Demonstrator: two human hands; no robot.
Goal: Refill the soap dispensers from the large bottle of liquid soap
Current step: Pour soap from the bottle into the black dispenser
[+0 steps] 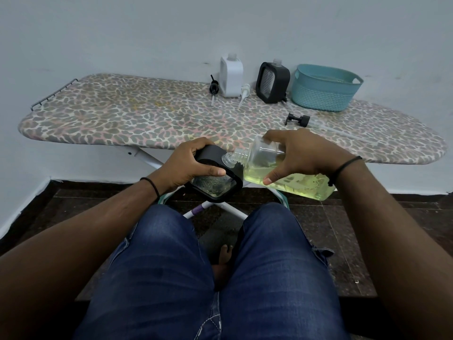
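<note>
- the person sits in front of the ironing board (137, 114), and both hands work just below its near edge, above the knees.
- the left hand (188, 165) wraps around a black-framed dispenser (215, 182), tilted, with its clear open neck (229, 160) turned toward the big bottle.
- the right hand (301, 155) clamps over the large soap bottle (282, 175), fingers on top and thumb underneath; the bottle lies nearly flat, its cap off.
- yellow-green soap sits mostly in the bottle's lower half; its threaded mouth (241, 153) sits just beside the dispenser's neck, seemingly touching it.
- i judge this to be the pouring step for this dispenser; whether soap is crossing over yet i cannot tell, and the dispenser looks only slightly filled.
- the next move calls for lining up the two small openings squarely and tipping the bottle a little further, slowly, as a spill would land on the jeans or the floor.
- on the board's far edge by the wall stand a white dispenser (231, 77) and a second black dispenser (272, 82), both uncapped, so they likely await filling.
- three pump heads lie on the board: a black pump (213, 88) and a white pump (244, 93) beside the white dispenser, and another black pump head (297, 119) nearer the hands.
- a teal basket (326, 88) sits at the board's far right.
</note>
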